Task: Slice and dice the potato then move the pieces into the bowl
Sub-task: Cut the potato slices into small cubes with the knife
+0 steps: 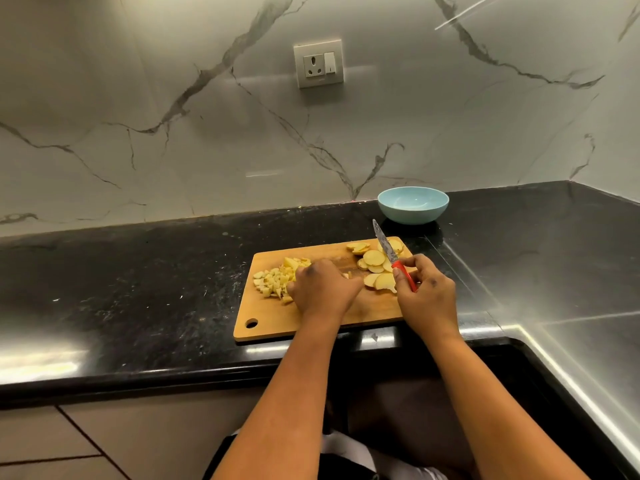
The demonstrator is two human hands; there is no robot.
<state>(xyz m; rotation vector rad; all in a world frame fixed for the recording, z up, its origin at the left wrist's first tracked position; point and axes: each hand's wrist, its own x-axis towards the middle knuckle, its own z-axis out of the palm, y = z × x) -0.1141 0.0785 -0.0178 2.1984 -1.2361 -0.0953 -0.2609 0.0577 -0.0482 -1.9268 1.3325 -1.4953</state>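
A wooden cutting board [277, 322] lies on the black counter. Diced potato pieces [273, 279] are heaped at its left end, and round potato slices [373, 258] are spread at its right end. My left hand [320, 289] rests palm down on the board beside the diced heap, its fingers curled over some pieces. My right hand [427, 294] grips the red handle of a knife [389, 252]; the blade points up and away, lifted above the slices. The light blue bowl [412, 205] stands empty behind the board's far right corner.
The black stone counter [138, 289] runs left and turns a corner at the right. A marble wall with a socket plate [318, 63] rises just behind the bowl. The counter's front edge lies right below the board.
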